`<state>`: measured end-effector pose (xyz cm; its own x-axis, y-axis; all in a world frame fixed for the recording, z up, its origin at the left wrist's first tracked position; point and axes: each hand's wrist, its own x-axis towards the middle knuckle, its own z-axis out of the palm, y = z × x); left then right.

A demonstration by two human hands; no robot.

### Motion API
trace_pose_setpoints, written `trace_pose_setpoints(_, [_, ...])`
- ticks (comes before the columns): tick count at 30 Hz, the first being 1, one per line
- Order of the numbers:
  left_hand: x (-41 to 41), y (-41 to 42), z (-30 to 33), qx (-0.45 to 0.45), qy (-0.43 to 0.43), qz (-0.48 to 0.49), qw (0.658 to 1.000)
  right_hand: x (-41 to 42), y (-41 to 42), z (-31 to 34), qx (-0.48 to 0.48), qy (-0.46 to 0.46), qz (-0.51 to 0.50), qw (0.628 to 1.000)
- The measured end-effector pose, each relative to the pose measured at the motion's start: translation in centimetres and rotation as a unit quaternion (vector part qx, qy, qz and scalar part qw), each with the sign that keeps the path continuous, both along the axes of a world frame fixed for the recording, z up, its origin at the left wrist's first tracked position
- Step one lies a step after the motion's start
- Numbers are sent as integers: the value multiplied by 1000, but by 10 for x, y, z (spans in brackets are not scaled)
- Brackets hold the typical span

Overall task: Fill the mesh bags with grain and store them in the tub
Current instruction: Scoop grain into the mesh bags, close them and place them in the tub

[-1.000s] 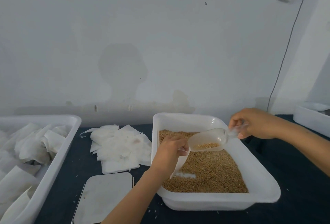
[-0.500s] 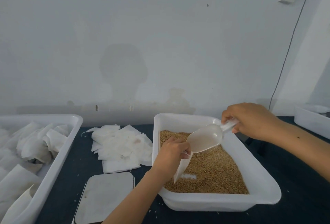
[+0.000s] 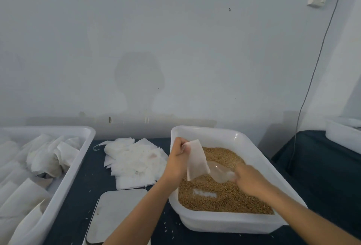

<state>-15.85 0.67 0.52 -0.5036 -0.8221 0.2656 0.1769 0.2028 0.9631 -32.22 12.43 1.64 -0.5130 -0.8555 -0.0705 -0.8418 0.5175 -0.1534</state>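
A white tub (image 3: pixel 256 151) at centre right holds brown grain (image 3: pixel 224 198). My left hand (image 3: pixel 176 158) pinches the top of a white mesh bag (image 3: pixel 196 159), which hangs above the grain. My right hand (image 3: pixel 248 178), blurred, grips the handle of a clear plastic scoop (image 3: pixel 219 170) that lies low on the grain, just right of the bag. A larger white tub (image 3: pixel 78 158) at the left holds several filled mesh bags (image 3: pixel 48 155).
A loose pile of flat empty mesh bags (image 3: pixel 132 158) lies on the dark table between the two tubs. A grey scale platform (image 3: pixel 115 213) sits at the near edge. Another white bin (image 3: pixel 343 137) stands far right. A cable (image 3: pixel 312 73) hangs down the wall.
The scoop has come down from the bag's mouth to the grain. My left hand has lifted the bag up and back, away from the scoop.
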Motion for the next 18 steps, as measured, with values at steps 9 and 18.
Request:
trace_pose_setpoints(9, [67,-10,30,125,152,-18,980,21,-5,-25,6,106,25,994])
trace_pose_setpoints(18, [144,-7,16,86,112,4,990,137,-26,24,-288,-352,180,872])
